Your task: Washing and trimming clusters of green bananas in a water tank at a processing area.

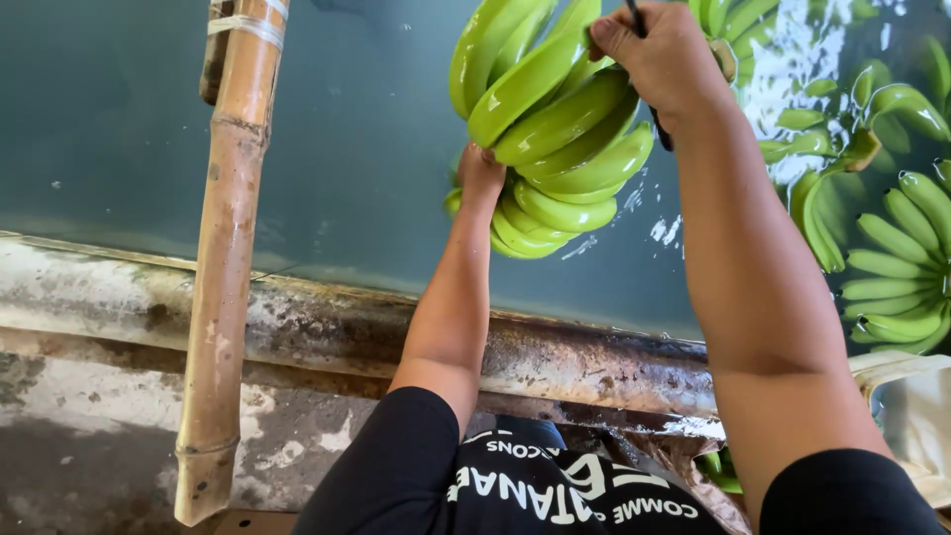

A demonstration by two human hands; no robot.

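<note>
While I am leaning over the water tank [327, 149], I am holding a big bunch of green bananas [555, 119] up above the dark water. My left hand [480, 173] is pressing in under the lower side of the bunch, its fingers going out of sight between the fruit, so I cannot tell how tightly that grip is closing, only that it is touching and supporting the bananas from below. My right hand [659, 59] is sitting against the upper right side of the bunch, and its grip is closing around a thin dark tool [639, 18], of which only a short dark stem is showing above my fist and a dark sliver below my wrist; what kind of tool it is I cannot tell.

The bananas in the bunch are lying in curved rows, glossy and wet. To the right, more green bananas [897, 263] are floating in the water, well apart from the bunch I am holding, and another cluster [842, 139] is lying just beyond them, near the foaming surface.

The worn concrete rim [297, 327] of the tank is running across below my arms, stained and rust-coloured. A thick bamboo pole [228, 258] is standing to my left, leaning across the rim, bound with pale tape near its top. A pale container [916, 406] is showing just past my right upper arm, beside the rim.
</note>
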